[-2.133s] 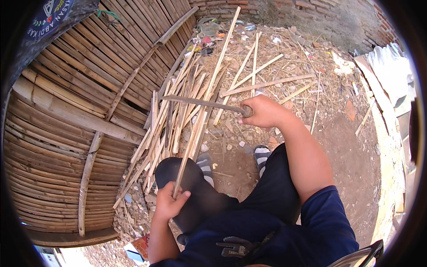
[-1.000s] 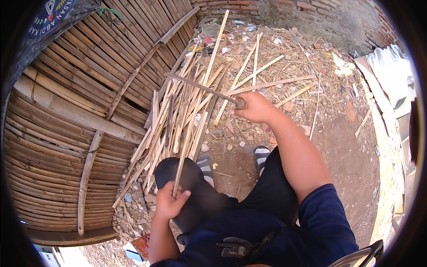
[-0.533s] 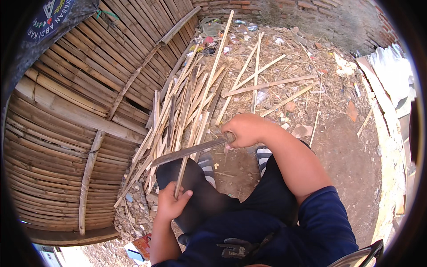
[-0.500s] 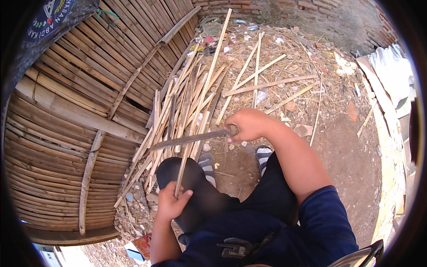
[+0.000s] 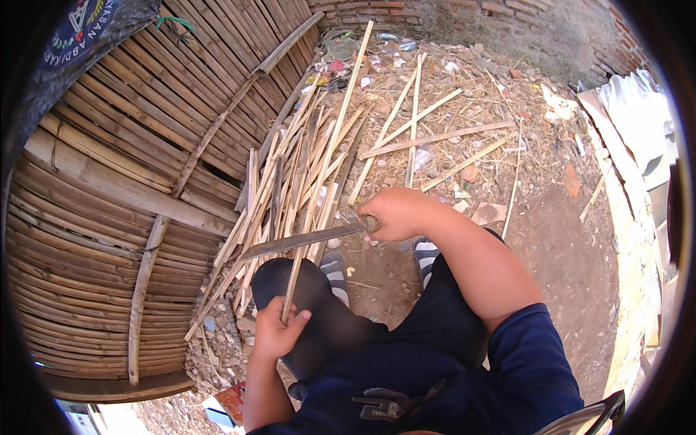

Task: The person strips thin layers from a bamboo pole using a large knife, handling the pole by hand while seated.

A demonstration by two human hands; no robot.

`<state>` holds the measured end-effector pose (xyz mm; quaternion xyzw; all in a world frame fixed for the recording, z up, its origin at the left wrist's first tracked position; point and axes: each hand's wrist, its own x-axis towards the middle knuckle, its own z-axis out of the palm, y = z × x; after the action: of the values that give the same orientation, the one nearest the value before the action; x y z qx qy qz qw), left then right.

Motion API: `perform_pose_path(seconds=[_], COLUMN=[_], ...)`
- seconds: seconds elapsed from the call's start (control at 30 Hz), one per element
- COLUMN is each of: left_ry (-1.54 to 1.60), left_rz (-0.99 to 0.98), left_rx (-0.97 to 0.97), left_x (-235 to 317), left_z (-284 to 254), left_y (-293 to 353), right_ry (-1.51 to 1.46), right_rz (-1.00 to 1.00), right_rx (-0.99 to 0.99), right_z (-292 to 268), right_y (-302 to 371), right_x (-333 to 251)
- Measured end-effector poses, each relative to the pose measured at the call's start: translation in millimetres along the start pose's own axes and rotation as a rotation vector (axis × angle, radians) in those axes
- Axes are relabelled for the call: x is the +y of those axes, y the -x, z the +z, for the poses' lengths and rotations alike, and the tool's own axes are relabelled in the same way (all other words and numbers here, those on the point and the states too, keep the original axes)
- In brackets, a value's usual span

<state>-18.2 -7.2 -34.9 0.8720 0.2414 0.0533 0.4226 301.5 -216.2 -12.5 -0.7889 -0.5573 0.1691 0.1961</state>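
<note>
My left hand (image 5: 278,331) is closed around the near end of a long, thin wooden strip (image 5: 316,199), beside my left knee. The strip slants away from me over the heap toward the far wall. In front of my knees, my right hand (image 5: 395,213) grips the handle of a machete (image 5: 308,240). Its dark, worn blade points left and crosses the strip above my left knee; whether they touch I cannot tell. Under and beyond the blade lies a pile of pale and weathered wooden strips (image 5: 272,190).
A bamboo slat wall (image 5: 109,210) rises close on my left. Several loose strips (image 5: 442,138) lie crossed on the littered ground ahead, before a brick wall (image 5: 500,29). Broken tile pieces (image 5: 571,180) lie to the right. My sandalled feet (image 5: 335,275) stand below the blade.
My right hand and the machete have come slightly nearer and to the left, so the blade crosses the strip lower down. The strip's far end has dipped a little; my left hand still holds it.
</note>
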Motion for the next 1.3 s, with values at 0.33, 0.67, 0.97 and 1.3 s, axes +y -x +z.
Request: perform_pose_path(seconds=[0.33,0.67,0.97,1.3], left_ry=[-0.075,-0.047,-0.056,-0.113], left_rz=[0.004,-0.021,0.048,0.065], left_rx=[-0.003,-0.008,0.004,-0.01], left_x=[9.8,3.0,8.0,9.2], left_z=[-1.9,-0.2,-1.8,-1.4], left_y=[1.6,1.9,1.2,-0.6], right_ry=[-0.091,0.055,-0.141,0.07], right_rz=[0.321,0.008,0.233,-0.016], right_rx=[0.258,-0.012,0.266,-0.005], right_z=[-28.2,-1.3,-23.2,4.0], right_y=[4.8,0.4,2.6,-1.1], right_x=[41.2,-15.5,61.0,-9.0])
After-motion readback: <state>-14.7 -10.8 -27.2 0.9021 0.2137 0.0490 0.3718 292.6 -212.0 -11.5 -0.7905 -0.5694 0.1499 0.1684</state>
